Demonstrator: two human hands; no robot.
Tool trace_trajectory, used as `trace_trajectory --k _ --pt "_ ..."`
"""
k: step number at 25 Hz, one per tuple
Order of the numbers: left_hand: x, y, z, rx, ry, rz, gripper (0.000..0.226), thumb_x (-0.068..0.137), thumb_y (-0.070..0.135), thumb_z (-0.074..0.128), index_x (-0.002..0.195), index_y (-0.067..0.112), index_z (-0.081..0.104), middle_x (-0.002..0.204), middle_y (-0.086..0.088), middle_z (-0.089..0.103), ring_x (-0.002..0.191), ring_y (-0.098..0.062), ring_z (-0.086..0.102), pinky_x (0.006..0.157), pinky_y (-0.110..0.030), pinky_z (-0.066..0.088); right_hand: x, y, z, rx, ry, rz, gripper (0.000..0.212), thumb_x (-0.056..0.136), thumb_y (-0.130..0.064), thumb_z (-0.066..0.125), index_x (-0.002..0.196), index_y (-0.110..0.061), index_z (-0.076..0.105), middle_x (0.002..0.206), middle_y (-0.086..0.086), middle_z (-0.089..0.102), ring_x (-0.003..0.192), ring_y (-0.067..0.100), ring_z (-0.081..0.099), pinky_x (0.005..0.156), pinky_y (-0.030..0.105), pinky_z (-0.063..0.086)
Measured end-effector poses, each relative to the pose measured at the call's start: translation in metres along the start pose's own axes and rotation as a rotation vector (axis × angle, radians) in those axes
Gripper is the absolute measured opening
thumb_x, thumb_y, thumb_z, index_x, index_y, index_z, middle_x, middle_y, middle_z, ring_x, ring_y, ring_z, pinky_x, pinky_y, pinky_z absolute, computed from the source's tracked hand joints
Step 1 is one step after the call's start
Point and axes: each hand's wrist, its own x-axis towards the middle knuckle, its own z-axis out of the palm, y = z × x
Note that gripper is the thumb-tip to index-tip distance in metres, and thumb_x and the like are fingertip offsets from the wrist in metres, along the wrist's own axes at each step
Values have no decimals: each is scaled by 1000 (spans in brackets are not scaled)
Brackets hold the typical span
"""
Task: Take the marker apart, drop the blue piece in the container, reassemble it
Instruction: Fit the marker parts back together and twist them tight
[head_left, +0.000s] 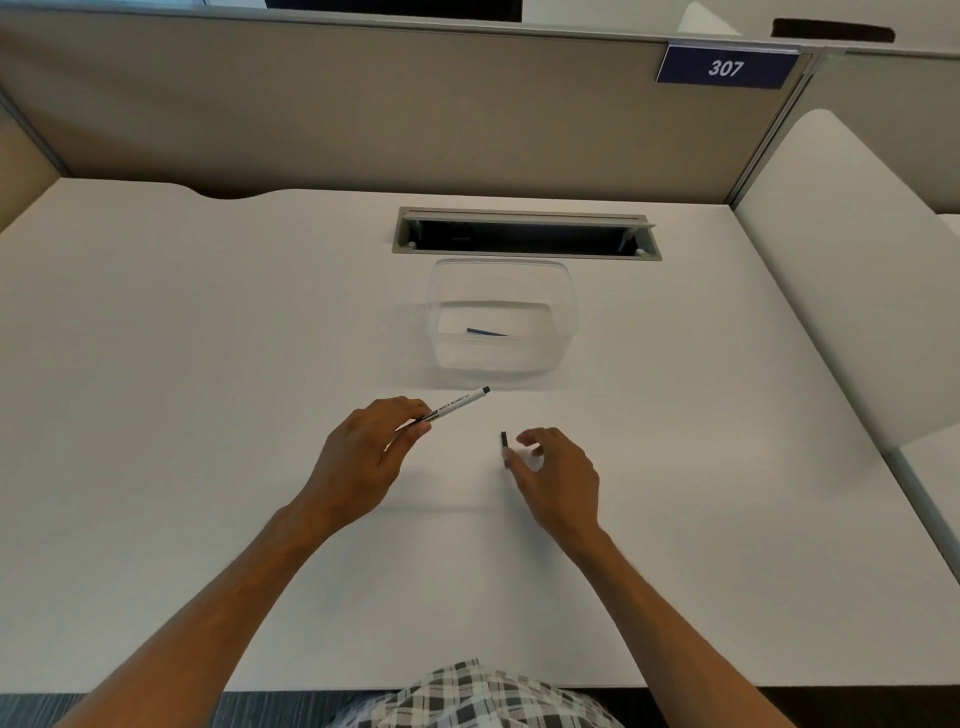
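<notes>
Worktop (208, 364), white, lay under your two bare hands. Your left hand (363, 457) pinched the white marker barrel (457, 404) in a closed grip, its dark tip angled up and right toward the clear container (569, 312). The blue piece (485, 332) lay inside that container. Your right hand (556, 473) hovered with fingers loosely curled, grasping nothing, just beside a small dark cap (504, 441) near its fingertips

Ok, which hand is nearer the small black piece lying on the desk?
Right. The right hand has its fingertips beside the black piece, about to touch it. The left hand is off to its left, holding the marker body.
</notes>
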Motion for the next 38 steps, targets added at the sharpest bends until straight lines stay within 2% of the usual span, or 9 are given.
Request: trace_trajectory --k 3,6,11,15,19,23,29,33,38 --pt "1 -1 2 -91 -30 -66 24 94 39 46 111 29 60 115 13 64 96 -12 59 80 -34 51 -1 4 10 -108 3 -60 28 86 -47 65 103 -25 68 104 -11 68 93 13 64 72 27 46" --pt "1 0 3 -162 -32 -82 20 95 36 48 108 30 61 110 14 66 93 -10 60 81 -31 50 -5 4 17 -178 62 -128 21 87 -39 66 96 -20 69 101 -6 68 90 19 63 69 31 46" --pt "1 2 3 -299 -88 -100 18 95 40 47 99 31 62 86 4 66 70 -17 52 63 -28 41 -5 -1 17 -165 81 -101 15 91 -31 62 94 -19 69 95 -4 69 87 22 63 69 34 46" --pt "-1 -2 2 -261 -93 -106 20 95 42 45 96 30 61 80 4 65 66 -16 52 61 -32 42 -4 -9 3 73 86 11 8 90 -35 63 90 -28 66 78 -14 69 74 10 66 64 29 49" --pt "-1 -6 -1 -176 -82 -119 18 95 43 45 94 32 59 72 5 62 62 -19 52 59 -41 45 -4 -22 -19 452 96 -10 5 88 -27 69 86 -31 69 80 -20 71 78 2 66 60 18 45" --pt "1 -6 -3 -109 -65 -103 13 96 38 48 92 33 59 64 11 56 55 -14 47 51 -28 36 -3 -35 -38 664 104 -18 6 88 -20 72 89 -26 73 83 -17 73 79 3 66 59 15 44" --pt "3 -4 -8 -35 -64 -81 20 96 41 45 101 29 60 84 15 65 73 -11 58 68 -35 51 -3 -43 -52 730 104 -68 10 89 -20 71 93 -28 75 85 -15 73 81 4 65 59 17 42" --pt "2 -3 -9 -4 -67 -51 31 92 48 40 105 29 61 95 11 68 78 -16 58 72 -35 49 -3 -45 -54 695 110 -110 10 90 -21 70 95 -29 75 90 -16 74 85 6 66 63 14 43" --pt "2 -2 -10 11 -75 -34 18 95 38 47 105 30 61 97 10 68 78 -15 56 72 -32 46 -3 -45 -55 687 108 -136 10 90 -21 70 94 -29 75 91 -18 73 87 5 66 62 12 42"
